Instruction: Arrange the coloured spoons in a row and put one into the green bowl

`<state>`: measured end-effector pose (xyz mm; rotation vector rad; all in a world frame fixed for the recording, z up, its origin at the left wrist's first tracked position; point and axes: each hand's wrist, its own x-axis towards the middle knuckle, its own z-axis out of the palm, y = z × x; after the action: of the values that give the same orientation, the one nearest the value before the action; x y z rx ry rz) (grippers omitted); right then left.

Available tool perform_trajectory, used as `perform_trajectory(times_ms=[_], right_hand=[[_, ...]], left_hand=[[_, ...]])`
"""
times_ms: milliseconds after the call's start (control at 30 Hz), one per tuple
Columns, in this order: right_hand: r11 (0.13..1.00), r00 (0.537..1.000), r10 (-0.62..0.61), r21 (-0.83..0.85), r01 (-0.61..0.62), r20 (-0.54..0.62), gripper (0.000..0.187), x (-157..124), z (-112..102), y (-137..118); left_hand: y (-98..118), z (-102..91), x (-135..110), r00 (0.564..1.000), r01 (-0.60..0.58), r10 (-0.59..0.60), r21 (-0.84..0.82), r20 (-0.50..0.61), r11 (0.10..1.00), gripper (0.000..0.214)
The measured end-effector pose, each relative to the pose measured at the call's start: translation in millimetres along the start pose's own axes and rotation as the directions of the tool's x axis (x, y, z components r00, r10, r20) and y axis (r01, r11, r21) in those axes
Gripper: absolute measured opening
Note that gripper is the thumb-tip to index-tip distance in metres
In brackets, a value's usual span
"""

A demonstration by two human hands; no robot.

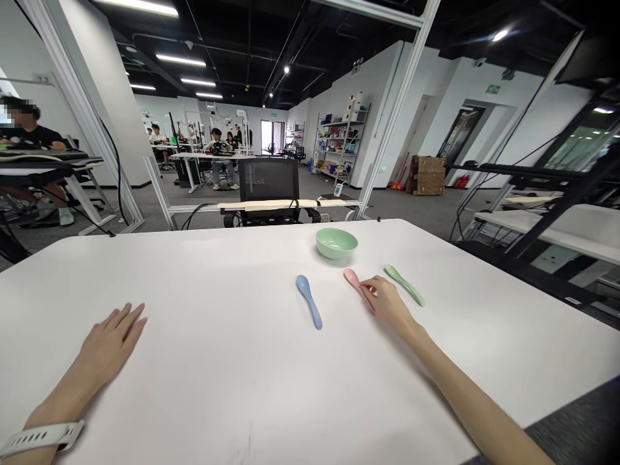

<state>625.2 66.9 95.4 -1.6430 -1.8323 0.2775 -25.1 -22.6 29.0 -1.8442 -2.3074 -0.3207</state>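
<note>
- right hand is out over the right half of the white table, arm stretched long, fingers bent down onto the handle of the pink spoon.
- the fingertips touch that handle for sure; whether they actually pinch it, i cannot tell, because the hand covers the contact.
- the pink spoon lies flat on the tabletop, scoop end pointing away from the person, handle end hidden under the hand.
- it's the middle one of three: the blue spoon lies apart on its left, the green spoon is just beside the hand on its right, and neither is touched.
- green bowl sits upright just beyond the pink spoon's scoop, close but not touching it.
- left hand lies well apart on the left side of the table, palm down, fingers straight and spread flat, holding nothing, with a white strap round the wrist.
- past the table's far edge stands a black mesh office chair, and farther back people sit at other desks.
</note>
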Motion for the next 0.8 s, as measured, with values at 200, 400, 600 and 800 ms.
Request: perform_trajectory(times_ms=[200, 400, 600, 800], right_hand=[[1.000, 1.000, -0.018, -0.012, 0.018, -0.009, 0.067, 1.8, -0.7, 0.6], [1.000, 1.000, -0.003, -0.018, 0.003, -0.002, 0.061, 0.8, -0.2, 0.4], [0.998, 0.998, 0.016, -0.067, -0.020, -0.068, 0.041, 10.5, -5.1, 14.4], [0.978, 0.960, 0.081, -0.164, -0.128, -0.267, 0.038, 25.7, -29.2, 59.1]], left_hand=[[5.0, -5.6, -0.6, 0.998, 0.049, -0.048, -0.017, 0.049, 0.999, 0.087], [3.8, -4.5, -1.4, 0.998, 0.053, -0.051, -0.062, 0.032, 0.997, 0.084], [2.3, -3.3, -0.5, 0.998, 0.056, -0.055, -0.053, 0.011, 0.997, 0.082], [4.5, -5.7, -1.2, 0.998, 0.042, -0.040, -0.031, 0.047, 0.999, 0.086]])
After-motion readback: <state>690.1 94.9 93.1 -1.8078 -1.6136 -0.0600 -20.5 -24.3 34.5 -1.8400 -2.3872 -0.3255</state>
